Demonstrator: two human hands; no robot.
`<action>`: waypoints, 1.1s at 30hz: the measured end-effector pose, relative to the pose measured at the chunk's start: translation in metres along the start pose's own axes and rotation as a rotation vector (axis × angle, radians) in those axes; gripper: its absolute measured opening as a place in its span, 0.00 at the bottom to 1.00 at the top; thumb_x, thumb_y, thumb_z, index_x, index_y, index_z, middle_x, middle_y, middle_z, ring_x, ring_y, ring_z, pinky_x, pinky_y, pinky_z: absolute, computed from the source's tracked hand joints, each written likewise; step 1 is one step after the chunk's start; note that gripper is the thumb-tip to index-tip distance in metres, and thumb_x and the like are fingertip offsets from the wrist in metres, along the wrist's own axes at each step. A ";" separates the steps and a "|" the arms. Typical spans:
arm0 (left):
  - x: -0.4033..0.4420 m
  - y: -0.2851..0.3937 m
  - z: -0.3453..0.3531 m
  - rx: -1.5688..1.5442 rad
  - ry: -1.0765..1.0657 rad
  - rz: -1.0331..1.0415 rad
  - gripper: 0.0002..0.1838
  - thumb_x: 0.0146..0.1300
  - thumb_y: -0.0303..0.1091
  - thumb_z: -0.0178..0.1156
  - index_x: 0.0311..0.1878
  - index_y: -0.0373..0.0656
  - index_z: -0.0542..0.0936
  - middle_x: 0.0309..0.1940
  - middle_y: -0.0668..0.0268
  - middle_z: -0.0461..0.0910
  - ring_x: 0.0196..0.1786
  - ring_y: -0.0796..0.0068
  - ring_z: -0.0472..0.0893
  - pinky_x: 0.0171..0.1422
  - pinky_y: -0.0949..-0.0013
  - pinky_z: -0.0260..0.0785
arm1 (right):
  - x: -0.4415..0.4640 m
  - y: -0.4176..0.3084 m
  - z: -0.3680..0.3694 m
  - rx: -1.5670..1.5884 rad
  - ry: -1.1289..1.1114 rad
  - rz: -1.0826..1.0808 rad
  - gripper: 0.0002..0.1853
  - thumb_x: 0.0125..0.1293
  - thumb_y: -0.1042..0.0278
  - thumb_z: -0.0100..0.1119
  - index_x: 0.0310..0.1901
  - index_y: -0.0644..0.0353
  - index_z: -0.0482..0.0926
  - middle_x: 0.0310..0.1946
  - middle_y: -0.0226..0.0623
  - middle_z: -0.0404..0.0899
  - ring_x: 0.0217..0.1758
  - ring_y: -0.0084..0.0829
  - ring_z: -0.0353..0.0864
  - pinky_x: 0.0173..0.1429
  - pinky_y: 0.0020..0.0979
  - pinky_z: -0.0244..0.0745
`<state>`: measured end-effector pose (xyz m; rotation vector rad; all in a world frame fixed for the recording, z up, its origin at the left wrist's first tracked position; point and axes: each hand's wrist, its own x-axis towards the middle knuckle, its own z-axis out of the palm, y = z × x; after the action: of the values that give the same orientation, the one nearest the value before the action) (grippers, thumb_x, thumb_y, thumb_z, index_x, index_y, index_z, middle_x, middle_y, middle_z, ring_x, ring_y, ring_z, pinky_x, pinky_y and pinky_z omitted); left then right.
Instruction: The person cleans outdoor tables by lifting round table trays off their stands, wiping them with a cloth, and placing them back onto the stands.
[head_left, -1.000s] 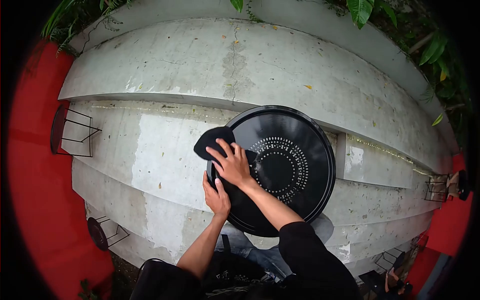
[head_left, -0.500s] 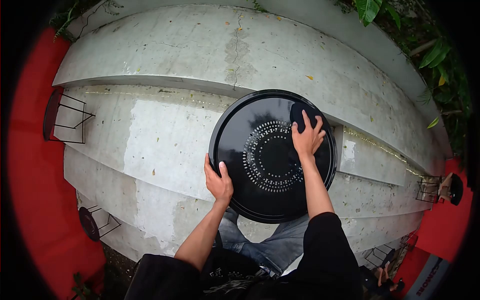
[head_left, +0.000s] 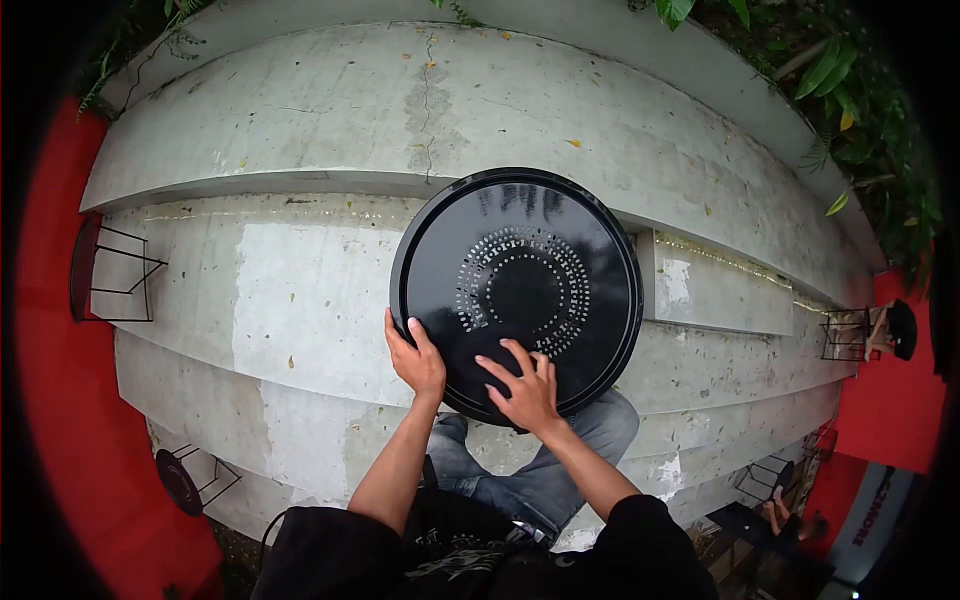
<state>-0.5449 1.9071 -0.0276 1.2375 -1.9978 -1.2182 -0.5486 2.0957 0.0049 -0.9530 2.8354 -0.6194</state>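
Note:
A large round black tabletop with a raised rim and a ring pattern of small light dots is in front of me, above my legs. My left hand grips its rim at the lower left, thumb on top and the fingers along the outer edge. On the lower part of the glossy surface, my right hand presses down on a dark pad or cloth, fingers bent and somewhat apart. The pad's outline blends into the black surface, so its exact kind is unclear. What supports the tabletop from below is hidden.
Wide grey concrete steps surround me. Small round black tables with thin legs stand at left, lower left and right. Red ground lies at the sides. Plants grow at upper right; another person is at lower right.
My right hand has swept with the dark pad from the tabletop's upper right to its lower part. The left hand stays on the rim, while the view has shifted slightly.

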 end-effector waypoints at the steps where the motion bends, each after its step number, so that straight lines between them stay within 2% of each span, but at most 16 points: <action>1: 0.000 0.000 0.002 0.020 0.009 0.000 0.30 0.75 0.45 0.52 0.72 0.34 0.67 0.68 0.43 0.71 0.70 0.42 0.71 0.74 0.53 0.61 | -0.004 0.020 -0.011 -0.052 0.035 0.056 0.32 0.54 0.58 0.73 0.63 0.23 0.79 0.71 0.29 0.66 0.57 0.45 0.69 0.58 0.44 0.67; 4: 0.003 -0.001 0.003 0.081 0.016 0.013 0.30 0.75 0.45 0.52 0.73 0.36 0.66 0.69 0.44 0.71 0.70 0.42 0.71 0.73 0.53 0.61 | 0.020 0.079 -0.032 -0.134 0.264 0.253 0.28 0.57 0.59 0.70 0.62 0.32 0.81 0.69 0.34 0.67 0.57 0.47 0.69 0.58 0.44 0.68; 6: -0.001 0.001 0.004 0.105 0.004 0.008 0.30 0.75 0.46 0.52 0.73 0.37 0.66 0.69 0.46 0.70 0.70 0.43 0.71 0.73 0.53 0.62 | 0.055 0.110 -0.028 -0.184 0.414 0.393 0.26 0.59 0.58 0.67 0.62 0.33 0.80 0.69 0.35 0.65 0.58 0.49 0.68 0.61 0.46 0.69; 8: 0.001 -0.001 0.006 0.121 0.011 0.010 0.30 0.75 0.45 0.53 0.72 0.37 0.67 0.66 0.45 0.74 0.67 0.44 0.74 0.71 0.55 0.63 | 0.095 0.118 -0.019 -0.209 0.522 0.537 0.24 0.59 0.55 0.66 0.60 0.34 0.81 0.69 0.35 0.65 0.58 0.49 0.68 0.62 0.47 0.69; 10: 0.000 0.005 0.004 0.164 -0.027 -0.037 0.31 0.74 0.46 0.53 0.73 0.37 0.65 0.70 0.47 0.70 0.69 0.44 0.72 0.72 0.53 0.63 | 0.122 0.104 -0.009 -0.198 0.554 0.650 0.23 0.60 0.55 0.66 0.59 0.35 0.81 0.68 0.34 0.65 0.56 0.49 0.69 0.61 0.47 0.69; 12: -0.001 0.011 0.002 0.214 -0.036 -0.042 0.32 0.73 0.47 0.54 0.73 0.37 0.64 0.71 0.47 0.69 0.70 0.44 0.71 0.72 0.53 0.63 | 0.119 0.070 0.000 -0.093 0.570 0.635 0.24 0.58 0.57 0.67 0.59 0.35 0.81 0.68 0.34 0.65 0.55 0.49 0.69 0.62 0.46 0.70; 13: -0.002 0.012 0.003 0.225 -0.033 -0.037 0.33 0.73 0.47 0.54 0.74 0.37 0.63 0.71 0.47 0.69 0.70 0.44 0.71 0.73 0.52 0.63 | 0.104 0.057 0.009 -0.073 0.560 0.496 0.27 0.56 0.60 0.69 0.60 0.35 0.81 0.69 0.34 0.65 0.55 0.49 0.69 0.63 0.45 0.70; 16: -0.002 0.006 0.000 0.228 -0.048 -0.017 0.34 0.72 0.46 0.55 0.74 0.37 0.62 0.72 0.46 0.68 0.71 0.42 0.70 0.74 0.52 0.61 | 0.040 0.009 0.016 0.079 0.295 0.299 0.34 0.51 0.63 0.74 0.63 0.32 0.79 0.71 0.35 0.63 0.59 0.49 0.68 0.65 0.46 0.71; 18: -0.005 0.009 0.001 0.220 -0.056 -0.018 0.35 0.72 0.46 0.55 0.74 0.37 0.61 0.72 0.45 0.68 0.71 0.42 0.70 0.74 0.51 0.61 | -0.002 -0.002 0.001 0.087 0.197 0.306 0.31 0.53 0.66 0.72 0.61 0.32 0.81 0.69 0.32 0.65 0.57 0.47 0.68 0.63 0.46 0.71; 20: -0.006 0.011 0.004 0.257 -0.057 -0.043 0.34 0.72 0.46 0.55 0.74 0.37 0.61 0.71 0.45 0.68 0.70 0.42 0.70 0.73 0.51 0.62 | -0.025 0.009 -0.018 0.072 0.168 0.448 0.29 0.55 0.65 0.71 0.61 0.32 0.81 0.69 0.32 0.65 0.58 0.46 0.68 0.61 0.46 0.69; 22: -0.004 0.015 0.003 0.288 -0.073 -0.092 0.33 0.72 0.45 0.56 0.74 0.38 0.62 0.71 0.46 0.69 0.68 0.41 0.72 0.71 0.50 0.64 | -0.034 0.034 -0.032 0.018 0.265 0.592 0.28 0.56 0.64 0.70 0.61 0.32 0.81 0.68 0.31 0.66 0.61 0.45 0.68 0.61 0.45 0.65; 24: -0.005 0.011 0.004 0.319 -0.060 -0.052 0.33 0.72 0.45 0.56 0.73 0.39 0.61 0.70 0.46 0.70 0.67 0.41 0.74 0.70 0.49 0.65 | -0.031 0.066 -0.036 -0.085 0.399 0.666 0.27 0.57 0.64 0.69 0.60 0.34 0.81 0.68 0.32 0.66 0.63 0.45 0.67 0.64 0.45 0.61; 30: -0.004 0.012 0.005 0.311 -0.051 -0.023 0.33 0.72 0.44 0.56 0.73 0.39 0.61 0.68 0.46 0.71 0.66 0.41 0.74 0.69 0.50 0.66 | 0.033 0.137 -0.045 -0.195 0.583 0.618 0.27 0.55 0.63 0.69 0.59 0.35 0.81 0.68 0.33 0.66 0.63 0.45 0.68 0.64 0.45 0.64; 33: -0.005 0.011 0.008 0.324 -0.045 -0.008 0.32 0.71 0.44 0.57 0.73 0.39 0.62 0.68 0.45 0.71 0.66 0.41 0.74 0.69 0.50 0.66 | 0.076 0.164 -0.050 -0.179 0.574 0.593 0.27 0.55 0.59 0.69 0.59 0.34 0.80 0.68 0.33 0.64 0.63 0.47 0.67 0.65 0.46 0.65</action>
<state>-0.5538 1.9171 -0.0216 1.3782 -2.2915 -0.9572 -0.7117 2.1867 -0.0115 0.1263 3.4573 -0.6401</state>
